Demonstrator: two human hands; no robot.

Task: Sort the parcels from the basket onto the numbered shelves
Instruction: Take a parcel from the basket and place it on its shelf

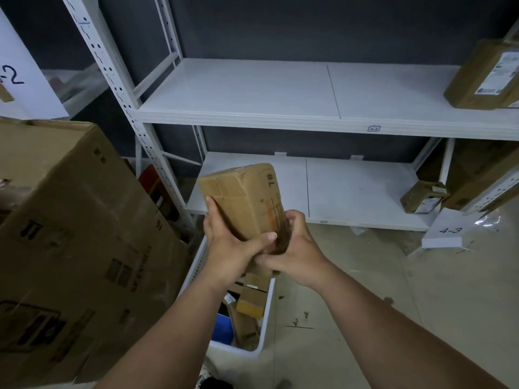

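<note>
I hold a brown taped cardboard parcel [243, 197] upright in front of the lower shelf, its far end tilted away from me; "#7" is written on its side. My left hand [230, 245] grips its left side and near end, thumb across the front. My right hand [295, 245] grips its near right corner with curled fingers. Below my hands stands the white basket [266, 318] with several more brown parcels [251, 301] and a blue item inside. The white upper shelf [252, 91] carries a small label "4-2" on its front edge; the lower shelf [351, 192] lies behind the parcel.
A large brown carton [78, 234] fills the left side, close to the basket. One labelled parcel [486, 74] stands on the upper shelf's right end, and a small one [421, 196] on the lower shelf's right. A white card marked "4-3" [449, 231] lies on the tiled floor.
</note>
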